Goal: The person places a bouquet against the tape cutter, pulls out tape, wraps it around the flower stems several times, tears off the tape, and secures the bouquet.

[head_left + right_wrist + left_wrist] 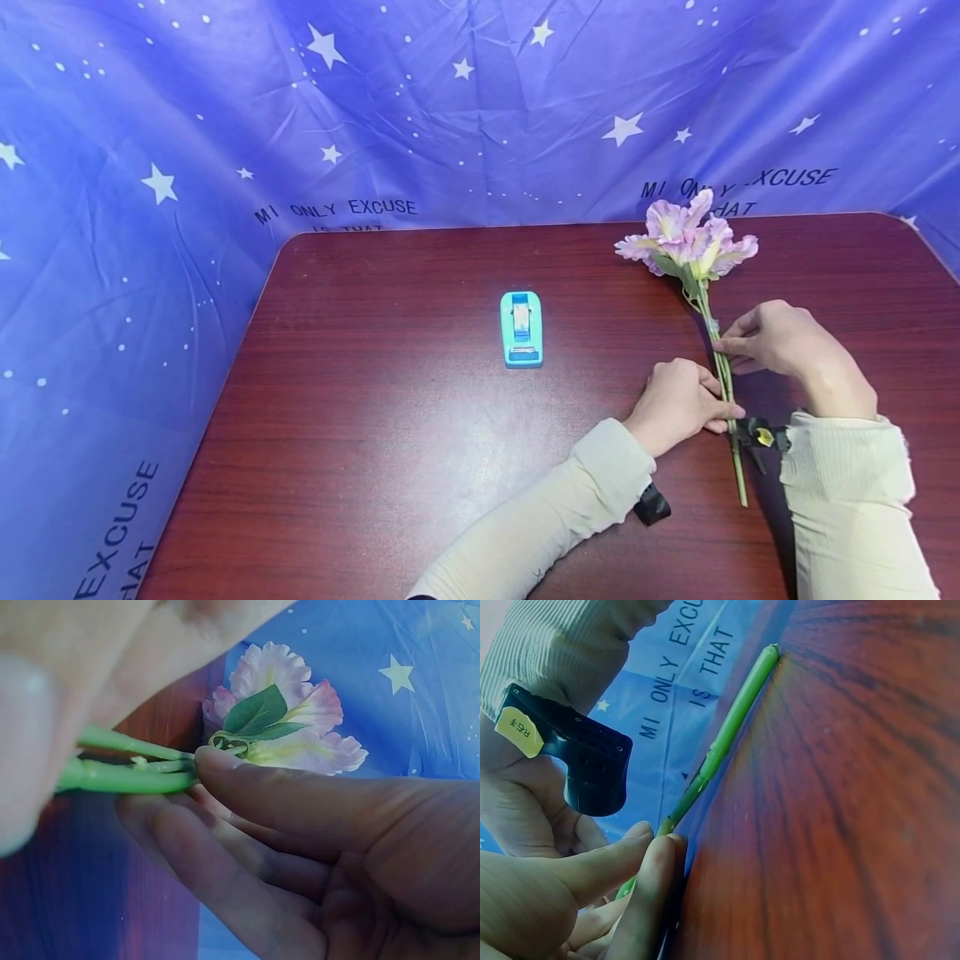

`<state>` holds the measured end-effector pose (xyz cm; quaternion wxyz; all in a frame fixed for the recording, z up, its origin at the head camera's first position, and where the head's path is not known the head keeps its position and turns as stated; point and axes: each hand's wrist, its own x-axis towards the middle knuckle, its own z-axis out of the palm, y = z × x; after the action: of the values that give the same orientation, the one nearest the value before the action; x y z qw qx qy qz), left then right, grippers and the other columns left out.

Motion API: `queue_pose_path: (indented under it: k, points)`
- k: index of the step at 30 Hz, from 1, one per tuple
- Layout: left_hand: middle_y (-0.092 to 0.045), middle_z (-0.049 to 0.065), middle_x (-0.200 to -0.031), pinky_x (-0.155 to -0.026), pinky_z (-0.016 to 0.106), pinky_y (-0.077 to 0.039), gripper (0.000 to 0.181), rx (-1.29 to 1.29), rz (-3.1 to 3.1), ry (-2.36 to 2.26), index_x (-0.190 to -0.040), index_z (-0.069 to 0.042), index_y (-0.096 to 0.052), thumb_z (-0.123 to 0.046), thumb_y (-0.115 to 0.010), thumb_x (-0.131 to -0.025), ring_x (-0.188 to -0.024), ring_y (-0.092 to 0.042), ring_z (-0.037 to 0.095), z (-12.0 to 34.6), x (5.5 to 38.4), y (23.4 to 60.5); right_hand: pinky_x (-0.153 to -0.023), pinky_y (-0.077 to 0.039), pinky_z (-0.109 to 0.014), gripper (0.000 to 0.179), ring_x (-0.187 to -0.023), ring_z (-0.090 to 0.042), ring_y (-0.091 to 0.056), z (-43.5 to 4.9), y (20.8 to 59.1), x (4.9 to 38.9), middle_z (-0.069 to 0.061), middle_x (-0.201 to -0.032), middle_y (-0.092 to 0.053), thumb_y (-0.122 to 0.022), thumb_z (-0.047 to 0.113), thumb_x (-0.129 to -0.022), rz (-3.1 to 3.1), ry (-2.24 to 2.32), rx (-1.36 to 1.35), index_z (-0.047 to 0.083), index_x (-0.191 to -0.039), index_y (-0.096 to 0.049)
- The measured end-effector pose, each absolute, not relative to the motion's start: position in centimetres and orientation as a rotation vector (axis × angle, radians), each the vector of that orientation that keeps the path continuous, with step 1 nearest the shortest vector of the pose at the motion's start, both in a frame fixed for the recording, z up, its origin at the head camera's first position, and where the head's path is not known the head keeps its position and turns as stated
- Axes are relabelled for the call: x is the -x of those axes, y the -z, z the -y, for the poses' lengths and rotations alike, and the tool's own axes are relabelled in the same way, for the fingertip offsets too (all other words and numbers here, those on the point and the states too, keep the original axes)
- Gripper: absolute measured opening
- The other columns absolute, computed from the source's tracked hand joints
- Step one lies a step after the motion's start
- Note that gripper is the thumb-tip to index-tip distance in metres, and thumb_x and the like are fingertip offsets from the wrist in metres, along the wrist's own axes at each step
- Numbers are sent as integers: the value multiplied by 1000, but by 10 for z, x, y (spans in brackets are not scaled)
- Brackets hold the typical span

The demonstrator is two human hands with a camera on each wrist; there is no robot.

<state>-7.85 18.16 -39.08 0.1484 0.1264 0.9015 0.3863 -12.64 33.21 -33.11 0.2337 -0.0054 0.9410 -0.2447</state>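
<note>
Pink-purple artificial flowers [686, 237] with green leaves and long green stems [738, 475] lie toward the right of the table. My right hand [795, 350] pinches the stems at their middle, below the blooms. Lower down, my left hand [678, 404] pinches the same stems between thumb and fingers. In the left wrist view, the cut stem end [742, 697] sticks out past the left fingertips. The right wrist view shows the thumb [277, 795] pressed on several stems, with the petals [285, 690] behind; left fingers blur the near side.
A light-blue tape dispenser [521, 329] stands on the dark red wooden table [360, 358], left of the hands. Behind the table hangs a blue cloth [450, 108] with white stars and printed words. A black wrist camera [761, 435] sits close beside the stems.
</note>
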Motion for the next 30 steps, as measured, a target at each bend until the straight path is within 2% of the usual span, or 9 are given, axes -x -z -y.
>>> queue_pose_path:
  k: [4, 9, 15, 21, 27, 30]
  points:
    - [-63, -18, -50, -58, 3, -36, 13, -324, -2554, -1163, -80, -28, -78, -37, -85, -75, -44, -52, -15, -182, 78, 391, -98, -31, -71, 31, -74, -27, -75, -332, 330, 125, -15, -78, -75, -67, 20, -94, -2589, 663, 13, -10, -103, -69]
    - [-64, -17, -52, -59, 2, -37, 14, -335, -2543, -1199, -84, -26, -78, -36, -84, -77, -44, -53, -14, -179, 80, 391, -98, -30, -72, 31, -74, -25, -75, -332, 329, 125, -15, -79, -75, -66, 20, -94, -2594, 675, 6, -9, -103, -69]
    - [-66, -17, -54, -62, 0, -37, 13, -384, -2550, -1225, -88, -24, -79, -33, -82, -80, -45, -53, -15, -176, 84, 392, -97, -35, -70, 33, -74, -25, -75, -332, 327, 124, -16, -82, -75, -66, 19, -95, -2602, 706, 17, -12, -105, -68]
    - [-68, -16, -58, -56, 2, -38, 11, -363, -2543, -1271, -88, -22, -78, -30, -82, -81, -44, -53, -14, -174, 85, 390, -96, -37, -68, 32, -74, -24, -75, -331, 327, 124, -15, -82, -76, -64, 19, -95, -2616, 710, 13, -11, -107, -67]
    - [-68, -18, -59, -53, 5, -37, 9, -379, -2554, -1281, -88, -24, -77, -30, -81, -82, -44, -51, -15, -172, 86, 387, -93, -41, -66, 33, -72, -23, -75, -330, 325, 124, -15, -82, -76, -63, 19, -96, -2640, 704, 27, -11, -109, -67]
    - [-69, -21, -63, -55, 4, -36, 11, -437, -2611, -1253, -92, -27, -77, -34, -79, -84, -50, -52, -17, -170, 87, 385, -92, -40, -67, 36, -73, -23, -75, -329, 324, 124, -15, -84, -76, -61, 23, -97, -2661, 696, 29, -10, -112, -66]
